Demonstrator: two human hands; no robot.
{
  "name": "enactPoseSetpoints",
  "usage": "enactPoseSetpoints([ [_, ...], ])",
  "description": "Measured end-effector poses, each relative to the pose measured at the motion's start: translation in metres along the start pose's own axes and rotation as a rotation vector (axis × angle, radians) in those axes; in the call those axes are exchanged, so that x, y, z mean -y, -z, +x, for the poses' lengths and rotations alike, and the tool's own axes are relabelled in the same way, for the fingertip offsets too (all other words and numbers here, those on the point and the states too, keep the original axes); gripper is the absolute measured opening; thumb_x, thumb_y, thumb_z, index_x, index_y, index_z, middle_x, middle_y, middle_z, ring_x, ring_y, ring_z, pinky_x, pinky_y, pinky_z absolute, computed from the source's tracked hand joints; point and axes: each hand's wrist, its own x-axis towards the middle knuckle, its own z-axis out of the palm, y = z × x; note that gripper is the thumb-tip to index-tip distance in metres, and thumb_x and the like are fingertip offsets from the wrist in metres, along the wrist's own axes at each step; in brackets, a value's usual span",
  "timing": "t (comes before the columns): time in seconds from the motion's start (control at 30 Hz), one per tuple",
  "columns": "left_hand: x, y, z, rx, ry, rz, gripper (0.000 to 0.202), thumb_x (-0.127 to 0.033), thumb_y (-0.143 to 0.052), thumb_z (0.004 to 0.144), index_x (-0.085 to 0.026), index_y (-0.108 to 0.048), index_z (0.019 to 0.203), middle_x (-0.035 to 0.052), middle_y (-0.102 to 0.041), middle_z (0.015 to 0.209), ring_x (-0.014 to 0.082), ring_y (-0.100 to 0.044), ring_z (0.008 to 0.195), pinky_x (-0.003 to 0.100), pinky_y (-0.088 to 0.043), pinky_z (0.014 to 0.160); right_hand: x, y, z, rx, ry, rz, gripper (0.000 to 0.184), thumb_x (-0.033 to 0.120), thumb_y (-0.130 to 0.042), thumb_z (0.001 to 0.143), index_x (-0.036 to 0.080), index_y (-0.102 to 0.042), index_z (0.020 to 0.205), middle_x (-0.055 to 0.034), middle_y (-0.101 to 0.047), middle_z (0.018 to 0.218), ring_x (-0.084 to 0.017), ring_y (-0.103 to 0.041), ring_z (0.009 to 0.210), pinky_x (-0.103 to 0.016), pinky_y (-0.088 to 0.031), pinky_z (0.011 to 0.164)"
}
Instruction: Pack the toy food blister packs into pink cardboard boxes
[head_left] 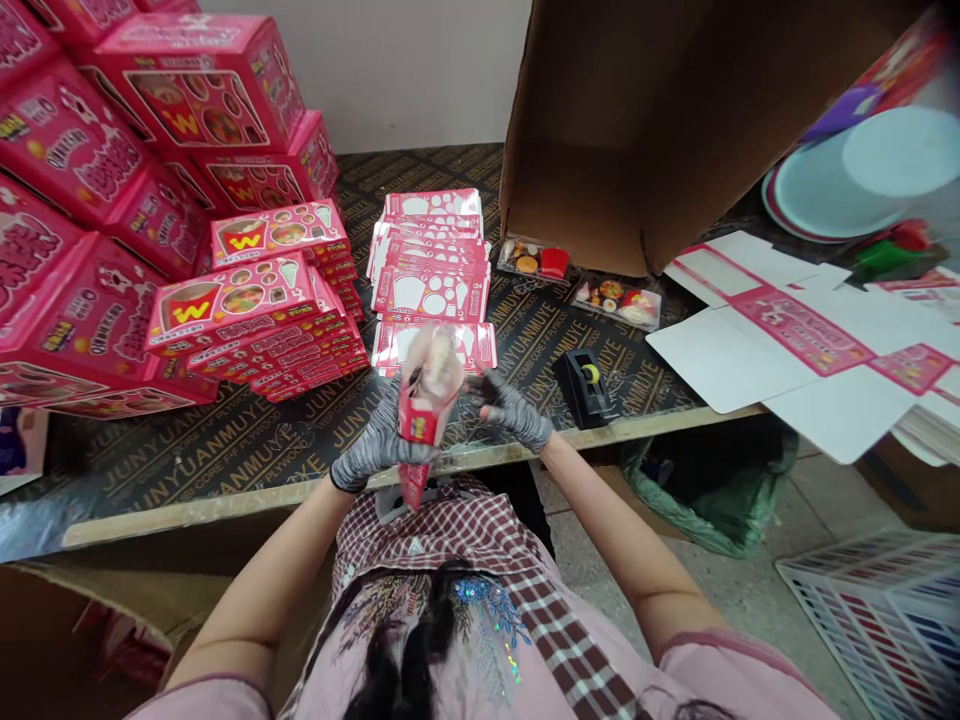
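Plaid apron under gloved L hand, fingers gripping red carton, R hand w/ fingers spread beside.

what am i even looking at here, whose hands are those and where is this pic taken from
There's no machine here. This is a single picture from a camera worn on a person's head, looking down at their own hands, which is why their body shows at the bottom. The left hand and right hand wear grey knit gloves. The left hand grips a small pink box with something pale at its top, too blurred to tell what. The right hand is close beside it, fingers spread. On the dark plywood table are stacks of pink boxes, a pile of flat printed card, a tape dispenser and an open cardboard carton.
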Motion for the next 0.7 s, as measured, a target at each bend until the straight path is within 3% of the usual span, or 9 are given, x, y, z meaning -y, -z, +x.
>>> enactPoseSetpoints([
  [0.07,-0.007,-0.002,0.004,0.029,0.023,-0.366,0.093,-0.066,-0.078,0.069,-0.024,-0.051,0.147,0.0123,-0.062,0.137,0.0367,-0.059,0.125,0.054,-0.049,0.107,0.002,-0.006,-0.005,0.090,-0.026,-0.038,0.083,0.060,-0.090,0.058,0.025,-0.064,0.130,-0.0067,-0.071,0.122,-0.026,-0.065,0.116,-0.041,-0.054,0.101],
  [0.13,-0.012,-0.007,0.009,-0.043,0.021,-0.497,0.078,-0.061,-0.078,0.074,-0.026,-0.056,0.141,0.0091,-0.065,0.135,0.0343,-0.061,0.125,0.049,-0.052,0.104,0.006,-0.010,-0.010,0.060,-0.025,-0.097,0.068,0.061,-0.088,0.061,0.026,-0.071,0.116,-0.0059,-0.074,0.116,-0.029,-0.067,0.112,-0.047,-0.055,0.102],
  [0.23,-0.012,-0.010,0.015,-0.282,-0.033,-0.398,0.063,-0.052,-0.077,0.080,-0.026,-0.062,0.134,0.0069,-0.064,0.138,0.0309,-0.057,0.131,0.044,-0.049,0.110,0.019,-0.008,-0.014,-0.112,-0.008,-0.237,0.048,0.059,-0.085,0.067,0.028,-0.075,0.101,-0.0059,-0.077,0.111,-0.031,-0.069,0.105,-0.052,-0.055,0.101],
  [0.3,-0.005,-0.010,0.016,-0.343,-0.050,-0.321,0.060,-0.051,-0.075,0.082,-0.023,-0.062,0.133,0.0081,-0.063,0.141,0.0297,-0.056,0.131,0.043,-0.046,0.113,0.028,-0.001,-0.015,-0.171,-0.013,-0.327,0.044,0.059,-0.083,0.068,0.027,-0.076,0.097,-0.0071,-0.078,0.108,-0.033,-0.070,0.102,-0.054,-0.055,0.101],
  [0.47,0.027,-0.015,0.011,-0.071,0.084,-0.310,0.067,-0.044,-0.082,0.077,-0.018,-0.059,0.134,0.0124,-0.064,0.139,0.0303,-0.059,0.129,0.047,-0.048,0.112,0.040,0.012,-0.012,-0.265,-0.015,-0.396,0.045,0.065,-0.083,0.062,0.030,-0.076,0.090,-0.0037,-0.079,0.096,-0.032,-0.070,0.099,-0.055,-0.055,0.101],
  [0.6,0.060,-0.032,0.006,-0.137,0.117,-0.269,0.062,-0.049,-0.080,0.077,-0.018,-0.062,0.128,0.0118,-0.067,0.133,0.0295,-0.062,0.122,0.048,-0.050,0.109,0.053,0.011,-0.004,-0.245,0.054,-0.282,0.065,0.075,-0.084,0.052,0.027,-0.075,0.095,-0.0058,-0.077,0.101,-0.031,-0.070,0.098,-0.050,-0.056,0.099],
  [0.7,0.082,-0.043,0.007,-0.167,0.137,-0.171,0.057,-0.056,-0.080,0.072,-0.015,-0.069,0.110,0.0113,-0.074,0.111,0.0289,-0.067,0.104,0.051,-0.052,0.103,0.068,0.008,0.009,-0.316,0.173,-0.063,0.080,0.091,-0.060,0.065,0.022,-0.072,0.104,-0.0102,-0.075,0.107,-0.031,-0.069,0.105,-0.046,-0.057,0.096],
])
